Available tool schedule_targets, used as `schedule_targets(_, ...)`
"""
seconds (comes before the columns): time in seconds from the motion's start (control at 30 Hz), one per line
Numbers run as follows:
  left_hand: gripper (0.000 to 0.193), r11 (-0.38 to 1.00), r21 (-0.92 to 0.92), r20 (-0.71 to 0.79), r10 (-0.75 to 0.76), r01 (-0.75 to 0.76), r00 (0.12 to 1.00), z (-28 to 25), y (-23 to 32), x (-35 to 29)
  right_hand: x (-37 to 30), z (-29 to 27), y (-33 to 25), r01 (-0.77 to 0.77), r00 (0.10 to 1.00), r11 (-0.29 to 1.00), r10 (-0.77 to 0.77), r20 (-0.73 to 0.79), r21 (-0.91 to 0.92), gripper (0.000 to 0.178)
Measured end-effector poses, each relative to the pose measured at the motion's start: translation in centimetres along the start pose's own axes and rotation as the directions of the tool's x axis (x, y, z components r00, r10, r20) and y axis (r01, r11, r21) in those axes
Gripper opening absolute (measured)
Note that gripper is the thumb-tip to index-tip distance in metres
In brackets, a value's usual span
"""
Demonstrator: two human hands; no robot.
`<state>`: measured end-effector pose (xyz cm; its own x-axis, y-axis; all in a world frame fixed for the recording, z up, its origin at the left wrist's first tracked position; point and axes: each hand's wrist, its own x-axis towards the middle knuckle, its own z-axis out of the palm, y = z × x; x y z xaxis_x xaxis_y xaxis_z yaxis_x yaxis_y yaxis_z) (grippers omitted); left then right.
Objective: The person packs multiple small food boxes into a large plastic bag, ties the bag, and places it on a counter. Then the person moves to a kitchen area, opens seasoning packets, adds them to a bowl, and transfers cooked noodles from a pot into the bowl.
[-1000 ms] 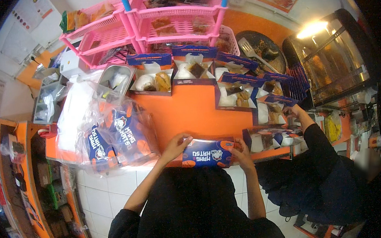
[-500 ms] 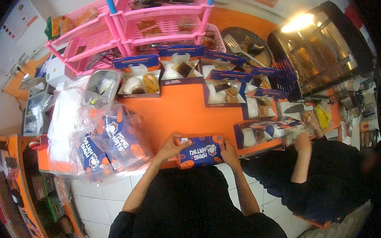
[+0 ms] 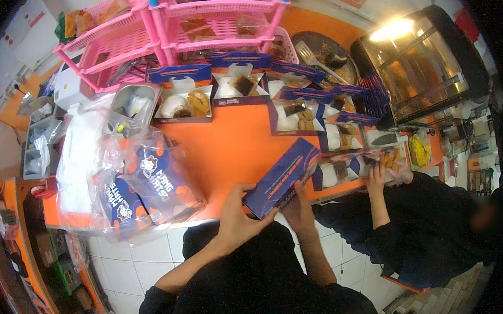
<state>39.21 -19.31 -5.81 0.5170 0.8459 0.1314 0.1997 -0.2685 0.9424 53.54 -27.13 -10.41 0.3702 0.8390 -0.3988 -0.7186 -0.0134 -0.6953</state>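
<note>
Hands (image 3: 236, 222) hold blue box (image 3: 281, 177) by orange counter (image 3: 228, 147); white-tiled floor (image 3: 151, 255) below.

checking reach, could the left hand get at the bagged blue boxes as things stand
Probably yes: nothing visible blocks the way to the bagged blue boxes, though the left hand is holding another blue box.

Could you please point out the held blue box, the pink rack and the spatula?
Blue box (image 3: 282, 176), head view: its printed side.
Pink rack (image 3: 222, 46), head view: shelf's front rim.
Spatula (image 3: 308, 56), head view: flat blade.
</note>
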Motion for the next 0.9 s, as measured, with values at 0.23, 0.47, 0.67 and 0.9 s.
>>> schedule_targets(0.23,0.049,0.947,0.157,-0.146,0.302,-0.279,0.942,-3.2,1.0,-1.9,-1.5,7.4,-2.3,0.113,0.992,0.984,-0.105,0.065,-0.137,0.066)
schedule_targets(0.47,0.05,0.814,0.35,0.009,0.492,-0.464,0.871,-9.2,3.0,-3.1,-3.0,13.8,-1.0,0.116,0.992,0.992,-0.117,0.034,0.044,0.033)
schedule_targets(0.67,0.059,0.83,0.043,0.047,0.554,-0.556,0.831,-17.4,5.6,-2.4,-1.7,14.1,-0.6,0.337,0.94,0.941,-0.335,-0.058,0.014,0.039)
schedule_targets(0.9,0.02,0.925,0.371,-0.386,0.076,0.08,0.919,-25.6,-1.4,-0.5,1.3,21.7,0.0,0.177,0.958,0.965,-0.214,0.192,0.194,0.045)
